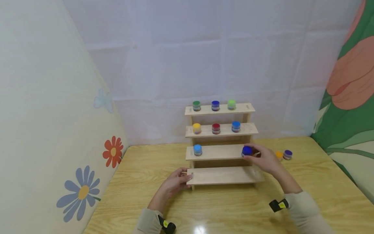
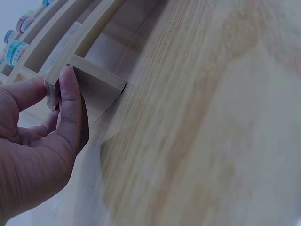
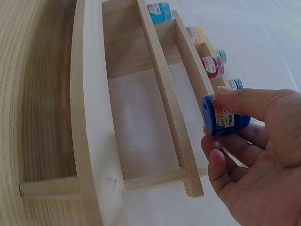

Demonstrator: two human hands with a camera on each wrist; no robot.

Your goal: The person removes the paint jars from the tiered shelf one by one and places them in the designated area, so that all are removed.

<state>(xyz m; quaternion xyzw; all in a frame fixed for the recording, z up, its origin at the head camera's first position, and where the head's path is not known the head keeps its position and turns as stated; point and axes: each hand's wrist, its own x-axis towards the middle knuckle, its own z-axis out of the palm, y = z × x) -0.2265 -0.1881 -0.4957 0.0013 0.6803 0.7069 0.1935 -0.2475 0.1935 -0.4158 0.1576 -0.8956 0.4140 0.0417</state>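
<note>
A stepped wooden display rack (image 1: pixel 222 175) stands on the table with small paint jars on its tiers. My left hand (image 1: pixel 174 182) grips the left end of the lowest board, thumb above and fingers beneath, as the left wrist view shows. With thumb and fingers my right hand (image 1: pixel 267 160) holds a dark blue paint jar (image 1: pixel 246 151) at the right end of the second tier from the bottom. In the right wrist view that jar (image 3: pixel 225 115) is tilted, its label partly showing. A light blue jar (image 1: pixel 197 150) sits at the left of the same tier.
The tier above carries a yellow jar (image 1: pixel 197 128), a dark red jar (image 1: pixel 216 128) and a blue jar (image 1: pixel 236 126). Green, dark blue and light green jars line the top. Right of the rack, an orange jar (image 1: pixel 279 155) and a purple jar (image 1: pixel 287 154) stand on the table (image 1: pixel 140 182).
</note>
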